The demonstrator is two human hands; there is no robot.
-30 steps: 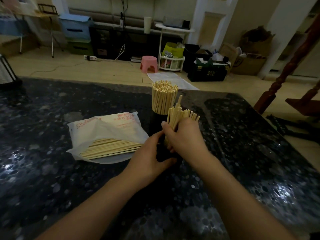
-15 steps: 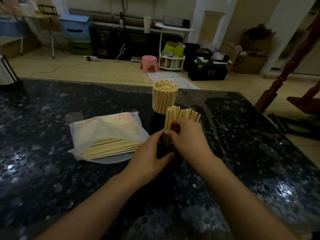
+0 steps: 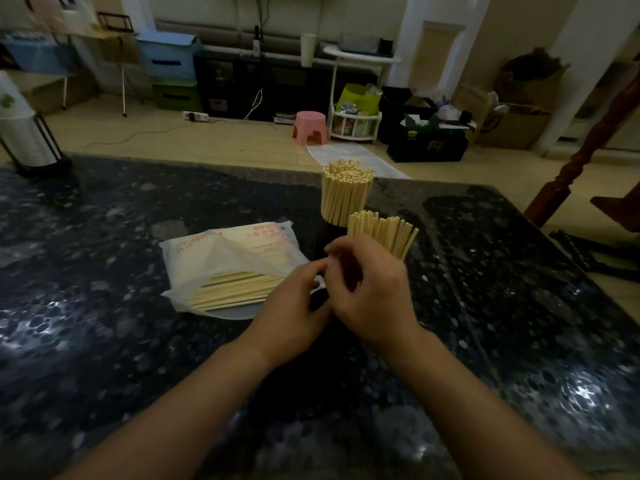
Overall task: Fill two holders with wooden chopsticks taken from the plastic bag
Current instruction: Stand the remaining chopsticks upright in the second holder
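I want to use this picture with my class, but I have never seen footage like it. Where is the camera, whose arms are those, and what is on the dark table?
No machine here: the camera sits on a person's head, looking forward and down, so the two bare arms are the wearer's own. On the dark speckled table lies an open plastic bag with loose chopsticks still inside. Behind the hands stand two bundles of chopsticks upright in dark holders: a far bundle and a near bundle. The left hand and the right hand meet in front of the near bundle, fingers curled. The picture is blurred there, so I cannot tell whether either hand holds anything.
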